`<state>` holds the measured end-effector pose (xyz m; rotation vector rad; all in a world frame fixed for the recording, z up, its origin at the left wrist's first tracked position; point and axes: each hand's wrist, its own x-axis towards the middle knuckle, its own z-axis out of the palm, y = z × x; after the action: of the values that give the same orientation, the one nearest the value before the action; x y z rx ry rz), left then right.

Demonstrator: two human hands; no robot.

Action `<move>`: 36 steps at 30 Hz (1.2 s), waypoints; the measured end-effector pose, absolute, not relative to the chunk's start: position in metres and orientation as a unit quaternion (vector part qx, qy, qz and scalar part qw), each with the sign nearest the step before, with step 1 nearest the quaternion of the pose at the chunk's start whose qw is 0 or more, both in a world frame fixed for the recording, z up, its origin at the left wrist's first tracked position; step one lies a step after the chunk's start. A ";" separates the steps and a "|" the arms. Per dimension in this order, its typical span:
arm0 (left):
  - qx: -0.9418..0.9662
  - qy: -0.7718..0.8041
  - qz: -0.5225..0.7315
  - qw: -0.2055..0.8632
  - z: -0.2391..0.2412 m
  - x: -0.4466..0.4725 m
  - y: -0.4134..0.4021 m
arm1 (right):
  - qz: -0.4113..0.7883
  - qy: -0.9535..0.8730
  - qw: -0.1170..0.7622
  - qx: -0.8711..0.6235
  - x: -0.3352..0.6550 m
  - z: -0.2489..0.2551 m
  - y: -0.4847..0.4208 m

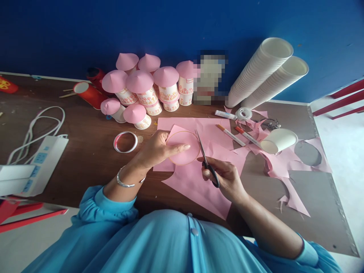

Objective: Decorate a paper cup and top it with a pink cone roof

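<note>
My left hand (159,149) pinches a sheet of pink paper (184,153), its thumb lying across a circle outlined in orange. Much of the circle's right side runs close to the paper's cut edge. In my right hand (223,176) is a pair of scissors with black handles (211,172); the blades point up and away, beside the circle's right edge. Beneath both hands lie more pink paper sheets (199,191) on the brown table. An orange marker (231,135) and a red marker (247,136) rest on the paper to the right.
Behind stand several decorated paper cups with pink cone roofs (140,81). Two tall stacks of white cups (260,72) lean on the blue wall. Pink scraps (294,197), a lying cup (278,141) and clear tape (243,113) are right; a tape ring (125,142) and power strip (47,163) left.
</note>
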<state>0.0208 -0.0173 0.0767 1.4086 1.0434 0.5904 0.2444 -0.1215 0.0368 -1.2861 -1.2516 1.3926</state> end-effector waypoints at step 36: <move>0.614 0.483 0.300 0.547 0.071 0.012 -0.013 | 0.576 -0.489 0.412 -0.509 0.245 0.036 -0.122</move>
<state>0.0123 -0.0128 0.0710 1.4561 1.1446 0.7120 0.2449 -0.1217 0.0358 -1.2798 -1.2302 1.4488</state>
